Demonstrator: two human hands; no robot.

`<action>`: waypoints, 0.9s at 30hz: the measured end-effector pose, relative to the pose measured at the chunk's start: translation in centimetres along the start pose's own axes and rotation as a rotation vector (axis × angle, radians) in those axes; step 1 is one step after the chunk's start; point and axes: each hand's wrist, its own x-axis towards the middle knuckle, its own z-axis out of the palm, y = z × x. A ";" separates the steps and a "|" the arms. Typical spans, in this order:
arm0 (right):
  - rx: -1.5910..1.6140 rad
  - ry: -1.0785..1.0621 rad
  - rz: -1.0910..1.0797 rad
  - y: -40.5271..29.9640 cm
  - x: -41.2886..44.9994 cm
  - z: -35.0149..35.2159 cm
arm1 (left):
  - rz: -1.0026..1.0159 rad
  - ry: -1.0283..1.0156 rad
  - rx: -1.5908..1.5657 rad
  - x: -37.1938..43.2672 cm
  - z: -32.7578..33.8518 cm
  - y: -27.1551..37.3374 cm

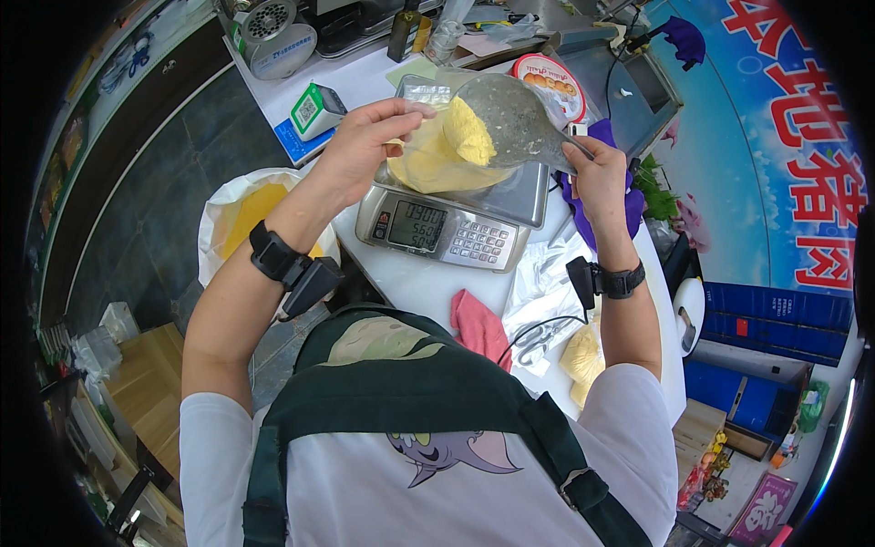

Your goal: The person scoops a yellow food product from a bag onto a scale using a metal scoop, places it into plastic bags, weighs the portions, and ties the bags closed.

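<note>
My right hand (595, 171) grips the handle of a grey metal scoop (526, 123). A mound of yellow flour or meal (468, 130) lies at the scoop's mouth, over the opening of a clear plastic bag (444, 174). The bag holds more of the same yellow meal and rests on the metal pan (523, 198) of a digital price scale (444, 229). With thumb and fingers, my left hand (383, 133) pinches the bag's upper edge on the left. The scale's display is lit.
A white sack (215, 212) of yellow grain or meal stands left of the table. Nearer me lie a red cloth (478, 321), white plastic bags (547, 294), scissors (540, 342) and a filled yellow bag (584, 359). A round red-rimmed tin (550, 85) sits beyond the scoop.
</note>
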 end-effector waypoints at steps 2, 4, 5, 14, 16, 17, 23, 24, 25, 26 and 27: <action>0.002 -0.006 0.009 -0.1 -0.1 0.0 | 0.004 -0.011 -0.001 -0.1 0.0 0.0; 0.026 -0.011 0.025 0.0 -0.1 0.0 | -0.013 -0.003 0.008 0.0 -0.1 -0.2; 0.026 -0.012 0.017 0.0 -0.1 -0.1 | -0.006 -0.001 0.007 0.1 -0.2 -0.3; 0.380 -0.050 0.258 0.4 -1.0 -0.8 | -0.075 0.193 -0.157 -0.5 -2.6 -2.6; 0.443 -0.065 0.309 -1.0 -1.7 -1.1 | -0.145 0.239 -0.186 -1.0 -3.4 -3.5; 0.440 -0.086 0.297 -2.1 -2.0 -0.9 | -0.131 0.259 -0.194 -1.4 -3.6 -4.0; 0.511 -0.227 0.198 -7.3 -3.6 2.1 | -0.129 0.220 -0.089 -5.3 -2.2 -5.7; 0.501 -0.257 0.189 -8.1 -4.0 3.1 | -0.120 0.049 -0.045 -6.5 -2.6 -6.6; 0.506 -0.294 0.190 -8.4 -4.2 4.6 | -0.122 -0.086 0.047 -8.2 -2.3 -6.4; 0.496 -0.341 0.197 -8.8 -4.6 6.3 | -0.123 -0.269 0.135 -9.5 -3.1 -7.2; 0.479 -0.369 0.202 -9.4 -5.2 7.7 | -0.106 -0.394 0.291 -11.1 -3.5 -6.5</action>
